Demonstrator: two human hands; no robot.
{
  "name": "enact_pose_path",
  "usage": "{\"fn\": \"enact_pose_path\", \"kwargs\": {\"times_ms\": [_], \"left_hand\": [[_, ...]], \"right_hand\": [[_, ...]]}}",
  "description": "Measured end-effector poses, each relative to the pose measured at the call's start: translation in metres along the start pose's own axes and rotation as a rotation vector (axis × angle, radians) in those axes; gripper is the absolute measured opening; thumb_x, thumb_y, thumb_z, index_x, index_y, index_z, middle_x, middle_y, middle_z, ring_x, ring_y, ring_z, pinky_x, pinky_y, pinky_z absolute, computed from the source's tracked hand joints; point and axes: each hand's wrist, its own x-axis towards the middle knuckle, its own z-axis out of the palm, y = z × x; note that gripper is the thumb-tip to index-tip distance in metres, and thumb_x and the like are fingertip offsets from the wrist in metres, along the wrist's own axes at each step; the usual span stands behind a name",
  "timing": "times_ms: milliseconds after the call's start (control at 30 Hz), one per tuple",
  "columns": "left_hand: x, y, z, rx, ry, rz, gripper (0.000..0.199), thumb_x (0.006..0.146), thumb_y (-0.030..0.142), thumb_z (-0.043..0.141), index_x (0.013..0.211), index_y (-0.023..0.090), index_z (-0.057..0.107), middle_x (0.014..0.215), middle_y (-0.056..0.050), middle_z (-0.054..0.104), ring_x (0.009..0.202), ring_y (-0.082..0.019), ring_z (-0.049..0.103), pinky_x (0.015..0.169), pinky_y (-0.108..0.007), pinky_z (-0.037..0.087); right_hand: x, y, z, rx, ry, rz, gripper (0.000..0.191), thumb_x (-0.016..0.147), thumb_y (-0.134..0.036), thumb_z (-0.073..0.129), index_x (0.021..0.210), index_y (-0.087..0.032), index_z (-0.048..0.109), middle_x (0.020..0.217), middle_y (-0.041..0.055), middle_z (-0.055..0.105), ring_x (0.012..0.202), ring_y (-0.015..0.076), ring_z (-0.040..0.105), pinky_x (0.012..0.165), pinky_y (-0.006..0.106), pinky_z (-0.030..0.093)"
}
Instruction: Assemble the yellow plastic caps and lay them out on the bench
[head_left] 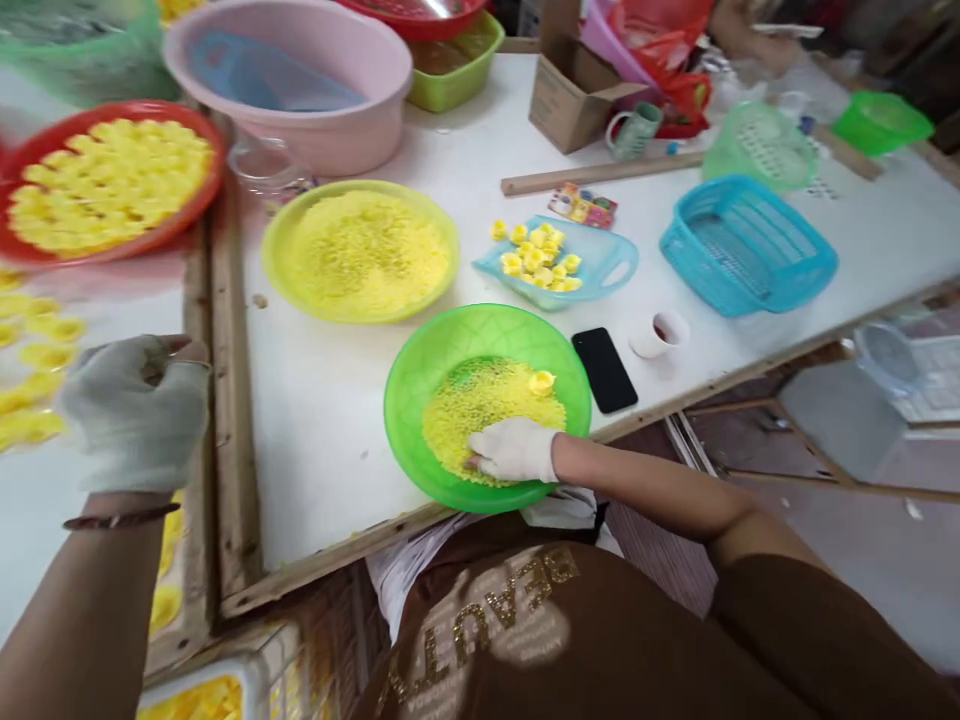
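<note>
Basically, R hand is fingertips-deep in yellow granules in green bowl, can't tell if gripping; L hand curled, contents unclear. Bowl's at table edge: hard rim pressure may tip it, spilling granules. Phone, then cup, crowd its R; blue tray w/ yellow pieces just beyond.

2 foreground hands, 1 phone, 1 carton

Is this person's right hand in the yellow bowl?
No, the gloved right hand is in the green bowl, at the yellow granules.
</note>
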Motion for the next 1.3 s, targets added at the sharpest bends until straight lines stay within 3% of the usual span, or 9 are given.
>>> {"fn": "enact_pose_path", "kwargs": {"times_ms": [233, 400, 467, 567, 667, 800, 1033, 1167, 1300], "left_hand": [[0.028, 0.074, 0.173, 0.075, -0.265, 0.167, 0.018, 0.087, 0.032, 0.066, 0.074, 0.020, 0.070, 0.072, -0.005, 0.069, 0.081, -0.022, 0.066, 0.074, -0.029, 0.047], [0.045, 0.081, 0.242, 0.184, -0.423, 0.186, 0.017, 0.077, 0.018, 0.070, 0.061, 0.020, 0.064, 0.060, -0.003, 0.061, 0.064, -0.020, 0.058, 0.064, -0.031, 0.041], [0.047, 0.078, 0.247, 0.181, -0.433, 0.179, 0.012, 0.076, 0.017, 0.068, 0.064, 0.019, 0.065, 0.060, -0.002, 0.060, 0.062, -0.018, 0.056, 0.063, -0.030, 0.040], [0.044, 0.069, 0.229, 0.177, -0.371, 0.159, 0.011, 0.081, 0.022, 0.062, 0.071, 0.018, 0.064, 0.066, -0.002, 0.063, 0.066, -0.018, 0.058, 0.064, -0.030, 0.041], [0.034, 0.057, 0.197, 0.064, -0.178, 0.127, 0.014, 0.085, 0.030, 0.062, 0.077, 0.018, 0.062, 0.075, -0.004, 0.068, 0.072, -0.019, 0.062, 0.067, -0.030, 0.046], [0.014, 0.040, 0.163, -0.093, 0.104, 0.228, 0.022, 0.081, 0.034, 0.072, 0.095, 0.017, 0.070, 0.102, -0.009, 0.074, 0.095, -0.022, 0.067, 0.089, -0.036, 0.053], [-0.018, 0.035, 0.168, -0.794, -0.148, -0.330, 0.044, 0.063, 0.043, 0.091, 0.087, 0.010, 0.075, 0.089, -0.007, 0.071, 0.078, -0.017, 0.066, 0.074, -0.032, 0.061], [-0.026, 0.036, 0.181, -0.852, -0.187, -0.359, 0.042, 0.058, 0.042, 0.093, 0.080, 0.010, 0.077, 0.082, -0.005, 0.068, 0.077, -0.015, 0.064, 0.068, -0.027, 0.061], [-0.026, 0.033, 0.186, -0.860, -0.179, -0.355, 0.042, 0.057, 0.043, 0.093, 0.077, 0.011, 0.077, 0.079, -0.004, 0.067, 0.073, -0.014, 0.063, 0.065, -0.025, 0.061]], "right_hand": [[0.004, 0.007, 0.005, 0.254, 0.120, -0.018, 0.021, 0.098, -0.032, 0.059, 0.094, -0.016, 0.072, 0.098, 0.0143, 0.077, 0.092, 0.0301, 0.071, 0.083, 0.041, 0.053], [0.001, 0.009, 0.005, 0.319, 0.147, -0.040, 0.017, 0.089, -0.024, 0.067, 0.074, -0.018, 0.064, 0.086, 0.0104, 0.074, 0.079, 0.0239, 0.066, 0.079, 0.037, 0.052], [0.000, 0.009, 0.005, 0.323, 0.146, -0.049, 0.020, 0.088, -0.027, 0.068, 0.072, -0.019, 0.062, 0.083, 0.0082, 0.072, 0.078, 0.0228, 0.065, 0.077, 0.035, 0.051], [-0.001, 0.010, 0.004, 0.333, 0.150, -0.073, 0.026, 0.089, -0.035, 0.069, 0.071, -0.019, 0.060, 0.079, 0.0065, 0.069, 0.080, 0.0233, 0.064, 0.075, 0.034, 0.048], [-0.003, 0.013, 0.002, 0.353, 0.179, -0.121, 0.031, 0.092, -0.040, 0.067, 0.072, -0.019, 0.057, 0.076, 0.0055, 0.066, 0.079, 0.0222, 0.062, 0.073, 0.033, 0.045], [-0.010, 0.020, -0.002, 0.576, 0.387, -0.192, 0.036, 0.101, -0.039, 0.054, 0.070, -0.021, 0.048, 0.068, -0.0004, 0.055, 0.068, 0.0151, 0.053, 0.067, 0.030, 0.040], [-0.008, 0.023, -0.037, 1.738, 0.768, -0.276, 0.049, 0.092, -0.066, 0.060, 0.075, -0.023, 0.044, 0.061, -0.0082, 0.045, 0.040, 0.0052, 0.033, 0.040, 0.023, 0.021], [0.008, 0.018, -0.049, 1.848, 0.980, -0.368, 0.052, 0.088, -0.066, 0.067, 0.073, -0.023, 0.044, 0.063, -0.0072, 0.048, 0.043, 0.0058, 0.043, 0.043, 0.023, 0.033], [0.017, 0.017, -0.044, 1.824, 1.045, -0.389, 0.050, 0.089, -0.066, 0.067, 0.073, -0.023, 0.047, 0.065, -0.0060, 0.048, 0.048, 0.0083, 0.050, 0.046, 0.024, 0.040]]}}
